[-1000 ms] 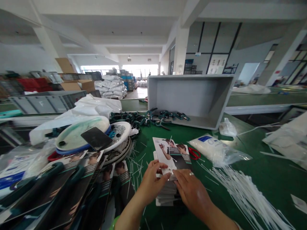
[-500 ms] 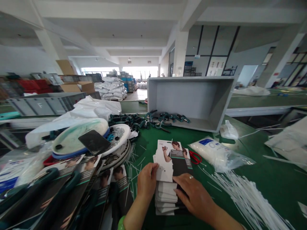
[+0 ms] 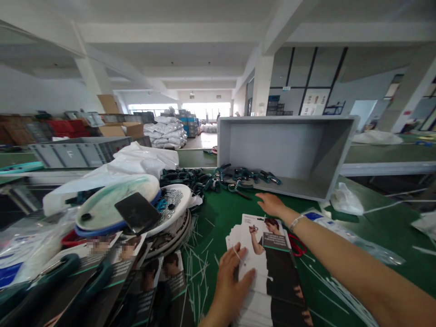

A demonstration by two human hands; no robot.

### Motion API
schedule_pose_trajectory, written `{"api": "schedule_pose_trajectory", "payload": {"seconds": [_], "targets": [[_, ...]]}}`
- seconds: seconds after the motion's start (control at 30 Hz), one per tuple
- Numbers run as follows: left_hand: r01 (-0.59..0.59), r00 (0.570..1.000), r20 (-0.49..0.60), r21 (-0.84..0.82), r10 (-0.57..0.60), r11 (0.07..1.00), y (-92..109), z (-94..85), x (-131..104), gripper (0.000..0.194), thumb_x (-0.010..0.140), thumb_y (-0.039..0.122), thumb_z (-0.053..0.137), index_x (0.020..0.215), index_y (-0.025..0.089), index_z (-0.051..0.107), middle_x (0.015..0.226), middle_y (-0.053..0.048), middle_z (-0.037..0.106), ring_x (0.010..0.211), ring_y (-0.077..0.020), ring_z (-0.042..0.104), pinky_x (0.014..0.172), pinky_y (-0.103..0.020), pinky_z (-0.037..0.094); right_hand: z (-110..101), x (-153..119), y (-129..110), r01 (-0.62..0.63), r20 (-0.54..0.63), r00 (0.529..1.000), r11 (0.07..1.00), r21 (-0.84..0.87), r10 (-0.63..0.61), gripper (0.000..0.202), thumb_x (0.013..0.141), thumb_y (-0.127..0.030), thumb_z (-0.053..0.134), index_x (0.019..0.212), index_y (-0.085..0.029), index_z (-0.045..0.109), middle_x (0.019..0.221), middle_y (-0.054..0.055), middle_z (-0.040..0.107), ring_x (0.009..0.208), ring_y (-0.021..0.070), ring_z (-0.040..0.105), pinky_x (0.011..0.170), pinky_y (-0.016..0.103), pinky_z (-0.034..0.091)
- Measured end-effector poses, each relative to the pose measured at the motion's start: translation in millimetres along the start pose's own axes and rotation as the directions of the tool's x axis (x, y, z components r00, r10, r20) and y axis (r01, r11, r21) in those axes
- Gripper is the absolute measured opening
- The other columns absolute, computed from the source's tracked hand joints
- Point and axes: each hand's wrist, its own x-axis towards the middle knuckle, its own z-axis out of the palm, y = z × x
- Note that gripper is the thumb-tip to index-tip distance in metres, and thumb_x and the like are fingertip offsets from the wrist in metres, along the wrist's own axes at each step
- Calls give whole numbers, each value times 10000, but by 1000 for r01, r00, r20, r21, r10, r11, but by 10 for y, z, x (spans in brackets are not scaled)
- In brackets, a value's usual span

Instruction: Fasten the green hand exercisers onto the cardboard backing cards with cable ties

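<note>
My left hand rests on the left side of a fanned stack of printed cards, its thumb and fingers apart. A thin white zip tie lies on the top card near the thumb; whether it passes through the card I cannot tell. Stretched beyond the cards, my right hand is open above the green table, its fingertips near a dark green-handled, plier-like tool. More such tools lie piled to its left and at the mouth of the grey crate.
Red-handled scissors lie right of the cards, beside a plastic bag partly behind my right forearm. On the left stand round trays with a dark plate on top. Cards with tools on them fill the near left.
My right hand has left the card stack and reached forward towards the tools. My left hand has shifted right and spread onto the cards. The view has tilted slightly upward.
</note>
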Motion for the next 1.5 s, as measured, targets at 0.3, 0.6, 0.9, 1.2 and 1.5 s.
{"api": "schedule_pose_trajectory", "payload": {"seconds": [0.3, 0.6, 0.9, 1.2, 1.5], "targets": [[-121, 992, -32, 16, 121, 993, -357, 98, 17, 457, 665, 316, 655, 1119, 289, 606, 1296, -81, 507, 1227, -299, 403, 1007, -518, 322, 640, 953, -290, 76, 251, 967, 984, -161, -33, 301, 869, -312, 512, 1128, -160, 521, 1133, 74, 543, 954, 188, 559, 799, 395, 482], [-10, 1000, 6, 12, 10, 1000, -153, 29, 12, 445, 638, 217, 653, 1077, 283, 634, 1295, -53, 513, 1229, -276, 395, 1034, -468, 308, 279, 427, -41, 139, 21, 990, 978, -155, -137, 247, 864, -280, 510, 1052, -126, 552, 983, 76, 609, 882, 183, 585, 781, 356, 464], [-40, 998, 59, 38, 37, 999, 70, -56, -116, 407, 694, 294, 630, 1100, 268, 624, 1336, -46, 470, 1268, -297, 321, 1038, -499, 271, -467, -645, 234, -152, -446, 881, 987, 44, 155, 488, 933, -286, 105, 1097, -79, 515, 664, 81, 660, 604, 179, 624, 579, 260, 443], [-74, 994, 84, 80, 67, 994, 123, -79, -185, 419, 690, 319, 636, 1104, 256, 622, 1317, -42, 493, 1263, -307, 320, 1034, -502, 268, -75, -1502, -255, -120, -442, 890, 993, 9, 112, 369, 900, -286, 274, 909, -157, 620, 747, 93, 695, 641, 214, 656, 558, 282, 448], [-80, 995, 69, 75, 75, 994, 129, -72, -187, 391, 718, 277, 600, 1105, 222, 605, 1268, -45, 540, 1233, -271, 360, 1037, -462, 279, 93, -1864, -339, -41, -564, 825, 993, -111, -29, 391, 916, -297, 276, 998, -120, 614, 778, 97, 709, 621, 186, 669, 541, 252, 486]]}}
